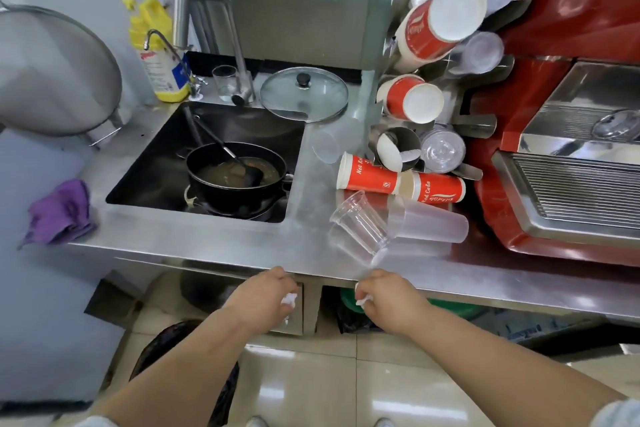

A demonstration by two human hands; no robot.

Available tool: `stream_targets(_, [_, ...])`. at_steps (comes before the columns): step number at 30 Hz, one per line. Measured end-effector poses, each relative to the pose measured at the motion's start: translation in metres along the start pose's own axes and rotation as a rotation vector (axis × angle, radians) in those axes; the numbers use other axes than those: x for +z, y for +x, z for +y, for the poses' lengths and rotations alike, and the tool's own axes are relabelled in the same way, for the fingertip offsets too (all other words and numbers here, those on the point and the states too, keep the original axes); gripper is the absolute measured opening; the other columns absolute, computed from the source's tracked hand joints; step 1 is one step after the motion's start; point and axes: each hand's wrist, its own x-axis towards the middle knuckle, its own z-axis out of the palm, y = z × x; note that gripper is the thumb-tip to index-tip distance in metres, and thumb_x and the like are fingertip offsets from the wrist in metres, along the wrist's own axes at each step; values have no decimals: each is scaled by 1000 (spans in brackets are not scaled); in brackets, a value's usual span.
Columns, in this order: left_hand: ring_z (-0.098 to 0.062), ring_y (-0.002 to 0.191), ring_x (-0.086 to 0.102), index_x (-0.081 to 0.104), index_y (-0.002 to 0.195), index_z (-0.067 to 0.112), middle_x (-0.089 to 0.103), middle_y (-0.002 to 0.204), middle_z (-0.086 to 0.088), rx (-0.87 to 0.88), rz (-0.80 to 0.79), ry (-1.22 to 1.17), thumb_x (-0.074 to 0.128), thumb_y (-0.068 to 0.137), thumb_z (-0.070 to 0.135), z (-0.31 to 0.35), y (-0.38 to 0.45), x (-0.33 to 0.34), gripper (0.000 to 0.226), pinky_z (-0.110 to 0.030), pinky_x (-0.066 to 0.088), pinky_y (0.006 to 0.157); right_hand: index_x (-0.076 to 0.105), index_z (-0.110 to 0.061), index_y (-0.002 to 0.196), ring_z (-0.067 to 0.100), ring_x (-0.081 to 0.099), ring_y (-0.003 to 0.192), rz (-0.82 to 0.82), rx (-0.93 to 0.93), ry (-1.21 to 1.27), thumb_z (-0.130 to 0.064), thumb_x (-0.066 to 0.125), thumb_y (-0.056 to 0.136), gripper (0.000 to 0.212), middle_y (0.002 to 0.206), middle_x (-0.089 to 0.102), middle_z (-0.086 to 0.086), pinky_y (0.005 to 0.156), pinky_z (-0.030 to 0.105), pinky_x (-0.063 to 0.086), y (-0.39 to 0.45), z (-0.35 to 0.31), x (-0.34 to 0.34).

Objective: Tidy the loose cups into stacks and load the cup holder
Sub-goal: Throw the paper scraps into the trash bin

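Note:
Two red paper cups point(367, 177) point(438, 191) lie on their sides on the steel counter point(194, 236), mouth to mouth. In front of them a clear plastic cup point(360, 227) and a frosted cup point(431, 222) also lie tipped over. Another frosted cup point(327, 146) lies by the sink corner. The metal cup holder point(478, 125) at the right carries red cup stacks point(433, 31) point(408, 100) and clear cups point(443, 149). My left hand point(266, 291) and right hand point(384, 295) hover at the counter's front edge, each curled around a small white crumpled scrap. The right hand is just below the clear cup.
A sink point(166, 163) holds a black pan point(235, 177) with a ladle. A glass lid point(304, 94), a drinking glass point(224, 80) and a yellow bottle point(162, 55) stand behind it. A purple cloth point(60, 211) lies at the left. A red machine point(561, 149) fills the right.

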Motion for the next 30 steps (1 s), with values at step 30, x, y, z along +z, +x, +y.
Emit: stream_targets(30, [-20,102,61,56,129,29,48,121,5,-747,75,-640,54,93,39,-210,-181,172,38,-30,49,85,64,-22,110,14,59,103,-441,-336,49,-18,61,83,27,110,60,-5,85,22,45,133,-255,179])
